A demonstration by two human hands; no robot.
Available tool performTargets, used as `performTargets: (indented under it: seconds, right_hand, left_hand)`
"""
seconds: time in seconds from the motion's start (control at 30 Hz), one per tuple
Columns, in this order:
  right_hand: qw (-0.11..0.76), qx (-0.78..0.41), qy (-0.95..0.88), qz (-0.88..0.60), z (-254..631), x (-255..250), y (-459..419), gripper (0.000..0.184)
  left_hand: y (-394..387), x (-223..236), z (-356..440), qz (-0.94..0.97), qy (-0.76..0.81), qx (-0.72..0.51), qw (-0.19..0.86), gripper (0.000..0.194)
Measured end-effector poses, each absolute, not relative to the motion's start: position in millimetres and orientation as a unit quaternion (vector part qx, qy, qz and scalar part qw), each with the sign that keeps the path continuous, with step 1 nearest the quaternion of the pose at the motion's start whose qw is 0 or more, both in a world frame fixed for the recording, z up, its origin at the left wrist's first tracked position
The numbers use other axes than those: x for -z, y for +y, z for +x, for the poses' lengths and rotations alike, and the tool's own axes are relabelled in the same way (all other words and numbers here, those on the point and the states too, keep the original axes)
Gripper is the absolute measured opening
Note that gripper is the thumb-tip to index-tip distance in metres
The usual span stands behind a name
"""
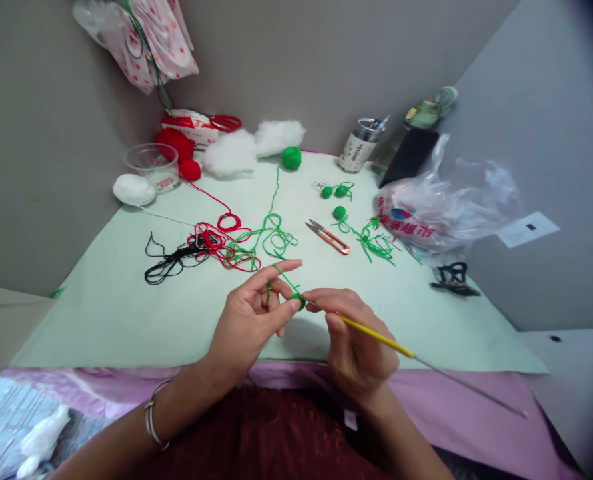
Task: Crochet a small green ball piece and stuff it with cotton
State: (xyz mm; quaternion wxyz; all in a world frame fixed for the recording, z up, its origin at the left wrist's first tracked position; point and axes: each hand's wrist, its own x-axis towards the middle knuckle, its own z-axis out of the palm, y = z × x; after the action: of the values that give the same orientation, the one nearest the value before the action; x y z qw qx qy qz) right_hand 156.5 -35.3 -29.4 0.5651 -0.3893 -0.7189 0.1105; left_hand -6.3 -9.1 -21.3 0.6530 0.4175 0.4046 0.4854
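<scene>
My left hand (251, 313) pinches a small piece of green crochet (300, 302) between thumb and fingers. Green yarn (287, 277) runs from that piece up over my raised index finger. In my right hand (359, 340) is a crochet hook (376, 335) with a yellow grip and a long metal shaft, its tip at the green piece. The exact stitch at the tip is hidden by my fingers. Beyond my hands, loose green yarn (276, 237) leads back to a green yarn ball (291, 158).
Orange-handled thread snips (327, 237) lie ahead of my hands. Tangled red yarn (221, 240) and black yarn (173, 260) are at left. Small green balls (339, 213), green scraps (376, 243), a plastic bag (426, 207) and a black hair claw (455, 279) are at right.
</scene>
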Motion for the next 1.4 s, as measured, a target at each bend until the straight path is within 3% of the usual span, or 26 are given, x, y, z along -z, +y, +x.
performTargets:
  seconds: [0.13,0.2,0.37,0.5,0.67,0.8,0.93,1.03,1.23,1.4]
  right_hand:
    - [0.488,0.029,-0.770,-0.411,155.8,35.8,-37.2,0.034]
    - [0.496,0.042,-0.761,-0.416,154.7,36.4,-37.9,0.035]
    - [0.643,-0.183,-0.615,-0.418,151.2,28.4,-31.9,0.024]
    - [0.647,-0.278,-0.581,-0.409,148.3,24.1,-26.1,0.021]
    - [0.590,-0.146,-0.673,-0.422,148.4,31.8,-31.8,0.028]
    - [0.548,-0.028,-0.715,-0.434,151.6,35.8,-35.6,0.037]
    - [0.645,-0.196,-0.602,-0.429,152.6,29.2,-29.6,0.024]
    - [0.657,-0.304,-0.556,-0.408,150.5,25.0,-25.3,0.020]
    - [0.636,-0.324,-0.562,-0.418,149.4,26.1,-27.2,0.019]
    - [0.651,-0.420,-0.499,-0.387,153.8,30.2,-26.5,0.021]
  left_hand:
    - [-9.3,18.5,-1.7,0.338,0.364,-0.486,0.719,0.055]
    - [-7.4,15.7,-3.1,0.278,0.333,-0.448,0.782,0.050]
    - [-1.7,11.1,-9.2,0.246,0.322,-0.443,0.799,0.038]
    - [-2.9,13.6,-5.6,0.304,0.324,-0.452,0.773,0.041]
    - [-5.6,18.4,-0.8,0.313,0.338,-0.477,0.748,0.047]
    - [-2.2,17.6,-3.0,0.256,0.308,-0.432,0.808,0.036]
    - [2.2,16.1,-6.4,0.234,0.308,-0.455,0.802,0.024]
    - [0.7,16.0,-5.0,0.286,0.325,-0.471,0.768,0.026]
    - [-2.5,21.0,-4.2,0.357,0.347,-0.486,0.718,0.032]
    - [-1.9,22.1,-9.2,0.386,0.365,-0.471,0.705,0.029]
